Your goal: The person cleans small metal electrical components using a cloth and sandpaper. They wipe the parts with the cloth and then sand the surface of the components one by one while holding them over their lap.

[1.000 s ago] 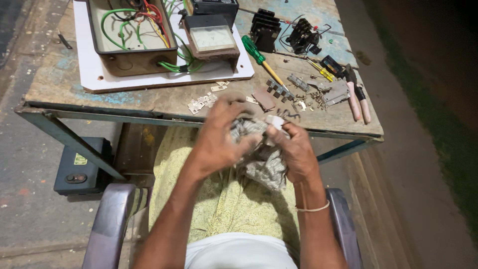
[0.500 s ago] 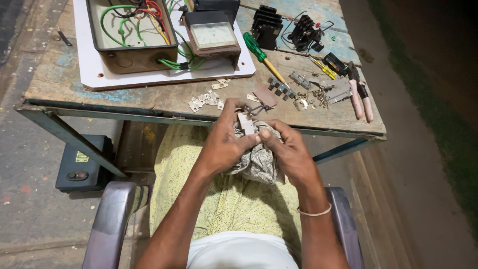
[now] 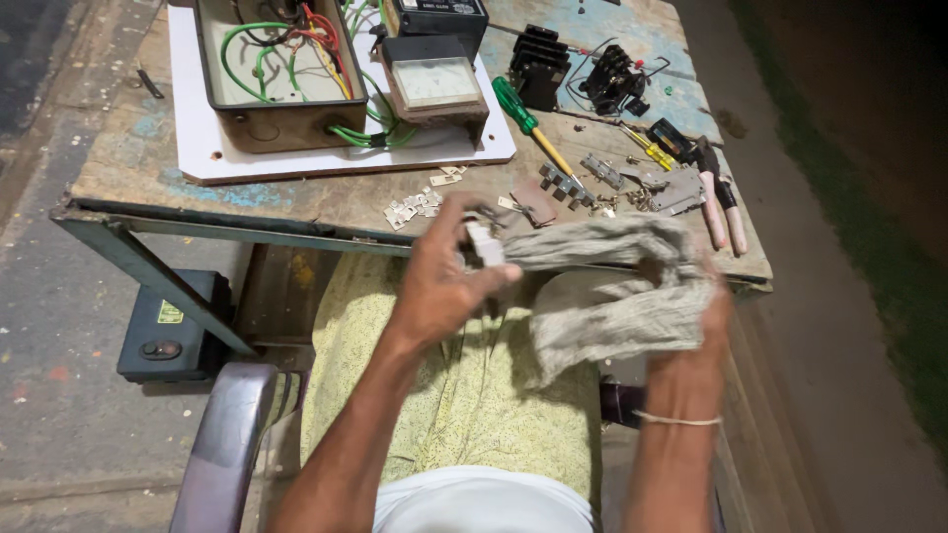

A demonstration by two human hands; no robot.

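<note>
My left hand [image 3: 446, 278] pinches a small white part [image 3: 484, 244] between thumb and fingers, just in front of the table's near edge. A grey speckled cloth [image 3: 607, 296] stretches from that part across to my right hand [image 3: 709, 314], which grips the cloth's other end and is mostly covered by it. Both hands hover above my lap, over yellow patterned fabric [image 3: 444, 395].
The worn wooden table [image 3: 296, 202] carries a white board [image 3: 197, 158] with an open metal box of green and red wires [image 3: 276, 79], a meter [image 3: 434, 84], a green-handled screwdriver [image 3: 528, 123], pliers [image 3: 721, 197], black components [image 3: 538, 69] and several small metal pieces [image 3: 415, 207]. A black box [image 3: 163, 326] sits on the floor.
My hands have drawn apart: the right one pulled the cloth out to the right, the left stayed with the small white part. The cloth, bunched between both hands before, is now stretched.
</note>
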